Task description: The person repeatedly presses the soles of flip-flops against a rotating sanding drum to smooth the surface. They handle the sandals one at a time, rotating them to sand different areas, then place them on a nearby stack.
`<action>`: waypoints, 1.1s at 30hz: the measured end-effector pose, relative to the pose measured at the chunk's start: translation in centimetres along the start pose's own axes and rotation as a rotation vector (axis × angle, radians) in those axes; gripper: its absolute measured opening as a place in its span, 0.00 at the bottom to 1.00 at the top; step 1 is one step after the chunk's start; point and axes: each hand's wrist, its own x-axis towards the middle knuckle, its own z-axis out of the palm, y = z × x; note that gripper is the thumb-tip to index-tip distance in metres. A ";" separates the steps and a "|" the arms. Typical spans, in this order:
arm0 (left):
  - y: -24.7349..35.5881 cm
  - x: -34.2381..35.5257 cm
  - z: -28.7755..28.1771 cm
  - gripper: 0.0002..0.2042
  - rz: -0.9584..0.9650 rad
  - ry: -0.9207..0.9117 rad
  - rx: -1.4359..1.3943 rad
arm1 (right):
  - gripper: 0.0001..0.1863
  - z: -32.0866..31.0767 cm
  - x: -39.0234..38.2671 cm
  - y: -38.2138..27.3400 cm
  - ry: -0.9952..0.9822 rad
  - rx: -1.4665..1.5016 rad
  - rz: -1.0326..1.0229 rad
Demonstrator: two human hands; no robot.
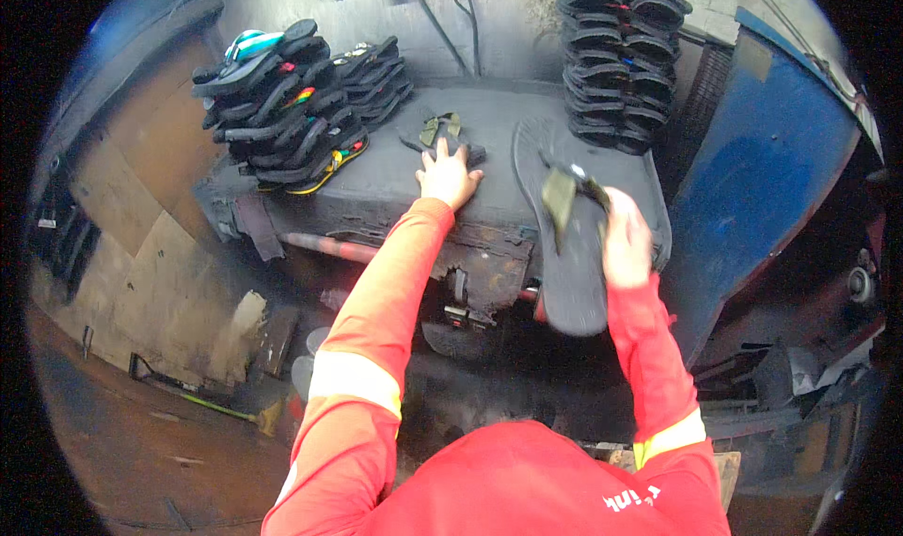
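A black flip-flop with an olive strap (574,282) is raised over the front of the dark work surface, its sole slightly blurred. My right hand (626,240) grips its edge from the right. Farther back, a second flip-flop with an olive strap (430,137) lies on the work surface. My left hand (450,177) rests on or just over its near side with the fingers spread; whether it presses on the sole I cannot tell.
Stacked flip-flops (282,113) stand at the back left, with a smaller stack (370,80) beside them. A tall stack (623,66) rises at the back right. A blue metal panel (752,160) borders the right side. Below the front edge sits a metal latch (458,312).
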 end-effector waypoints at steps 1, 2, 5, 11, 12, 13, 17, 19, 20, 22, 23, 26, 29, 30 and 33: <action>-0.3 0.8 0.4 0.19 -0.045 -0.151 -0.054 | 0.18 1.6 2.2 0.9 -0.017 -0.004 0.084; -0.7 1.3 0.5 0.17 -0.091 -0.273 -0.106 | 0.19 3.9 4.5 1.8 0.019 0.007 0.133; -3.3 -0.3 -1.7 0.13 0.093 -0.179 -0.296 | 0.38 8.1 7.3 4.0 -0.079 -0.190 0.423; -9.6 -5.3 -8.2 0.25 0.201 -0.336 -0.595 | 0.51 8.6 5.7 4.0 -0.340 -0.358 0.372; -9.5 -5.5 -8.3 0.27 0.195 -0.319 -0.534 | 0.50 8.5 5.0 3.4 -0.258 -0.299 0.282; -9.1 -5.3 -8.1 0.30 0.251 -0.247 -0.492 | 0.46 8.7 4.5 2.7 -0.217 -0.297 0.135; -6.6 -5.6 -6.2 0.32 0.110 -0.248 -0.519 | 0.41 7.1 2.8 1.3 -0.715 -0.299 -0.351; -5.8 -6.1 -5.3 0.28 0.127 -0.138 -0.411 | 0.34 7.1 2.4 1.3 -0.820 -0.400 -0.386; -5.5 -6.4 -4.9 0.27 0.150 -0.054 -0.408 | 0.32 7.4 2.2 1.4 -0.798 -0.451 -0.360; -4.8 -6.9 -4.3 0.24 0.121 0.031 -0.372 | 0.30 8.8 1.7 1.6 -0.768 -0.614 -0.258; -4.5 -7.0 -4.1 0.24 0.116 0.071 -0.384 | 0.29 9.3 1.6 1.7 -0.743 -0.647 -0.231; -4.0 -7.1 -3.9 0.24 0.119 0.087 -0.350 | 0.29 10.0 1.6 1.9 -0.739 -0.655 -0.204; -3.9 -7.0 -4.3 0.23 0.119 0.051 -0.314 | 0.28 10.0 1.7 1.7 -0.740 -0.650 -0.186; -4.0 -7.0 -4.5 0.23 0.115 0.033 -0.321 | 0.28 10.0 1.7 1.6 -0.727 -0.619 -0.204; -4.8 -7.1 -5.1 0.23 0.134 -0.027 -0.374 | 0.28 9.8 1.5 1.5 -0.720 -0.589 -0.213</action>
